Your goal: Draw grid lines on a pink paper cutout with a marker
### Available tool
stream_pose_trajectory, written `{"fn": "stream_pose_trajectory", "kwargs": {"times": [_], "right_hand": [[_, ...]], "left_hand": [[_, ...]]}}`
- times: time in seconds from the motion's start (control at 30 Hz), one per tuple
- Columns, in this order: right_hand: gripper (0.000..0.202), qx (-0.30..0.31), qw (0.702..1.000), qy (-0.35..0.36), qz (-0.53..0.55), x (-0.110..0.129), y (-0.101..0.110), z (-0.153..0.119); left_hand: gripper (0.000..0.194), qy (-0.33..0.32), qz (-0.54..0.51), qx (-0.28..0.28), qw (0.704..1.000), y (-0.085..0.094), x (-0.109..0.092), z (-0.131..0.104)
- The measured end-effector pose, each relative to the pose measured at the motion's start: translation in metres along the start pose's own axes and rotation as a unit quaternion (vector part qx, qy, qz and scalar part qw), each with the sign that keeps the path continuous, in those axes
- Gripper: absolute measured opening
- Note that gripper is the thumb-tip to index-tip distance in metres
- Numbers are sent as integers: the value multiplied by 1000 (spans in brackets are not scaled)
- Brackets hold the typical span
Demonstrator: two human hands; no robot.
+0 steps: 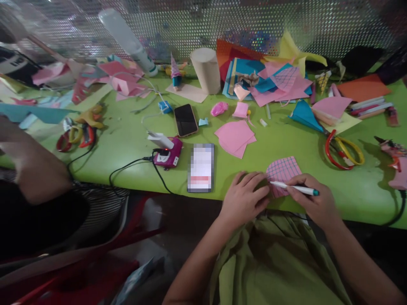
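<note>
My right hand (313, 197) grips a white felt-tip pen (302, 189) with a green end. The pen's tip meets the left part of a pink paper piece (284, 167), which has a rounded edge and a grid of dark lines drawn on it. My left hand (246, 195) lies with its fingers stretched over the green table (178, 180), fingertips at the left edge of that paper. Beyond my hands rest several plain pink paper pieces (235, 137), overlapping. To the right are scissors (345, 148) with red and yellow handles.
Left of my hands lie a lit phone (201, 167), a dark phone (185, 120) and a purple power adapter (167, 153) with cables. A glue gun (396, 163) is at the right. Coloured papers (270, 80) and a beige cylinder (206, 70) stand behind. Another person's arm (34, 165) reaches in at left.
</note>
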State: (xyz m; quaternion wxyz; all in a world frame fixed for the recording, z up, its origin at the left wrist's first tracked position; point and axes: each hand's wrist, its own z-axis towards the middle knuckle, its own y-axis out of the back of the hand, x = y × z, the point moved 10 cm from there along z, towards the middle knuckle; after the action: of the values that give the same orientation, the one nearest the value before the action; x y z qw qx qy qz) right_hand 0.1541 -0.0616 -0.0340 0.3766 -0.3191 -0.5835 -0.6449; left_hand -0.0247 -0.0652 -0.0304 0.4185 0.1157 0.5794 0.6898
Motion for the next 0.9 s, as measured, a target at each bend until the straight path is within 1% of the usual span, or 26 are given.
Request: {"fn": "stream_pose_trajectory", "kwargs": {"times": [0.2,0.33,0.53,0.77,0.9], "right_hand": [[12,10,1000,-2,-18,-2,-2,-1],[11,-14,999,-4,-29,-1,4,-2],[15,-79,995,-40,-39,-11,25,-7],[20,-169,981,-73,-68,-30,60,-15],[20,-199,975,-86,-44,-41,69,-19]], "left_hand": [[23,-1,-2,-4,1000,1,1,0],[22,2,-4,-7,1000,1,1,0],[25,1,-8,-10,1000,1,0,1],[22,3,-16,-18,1000,1,2,0],[23,1,-13,-14,1000,1,1,0]]}}
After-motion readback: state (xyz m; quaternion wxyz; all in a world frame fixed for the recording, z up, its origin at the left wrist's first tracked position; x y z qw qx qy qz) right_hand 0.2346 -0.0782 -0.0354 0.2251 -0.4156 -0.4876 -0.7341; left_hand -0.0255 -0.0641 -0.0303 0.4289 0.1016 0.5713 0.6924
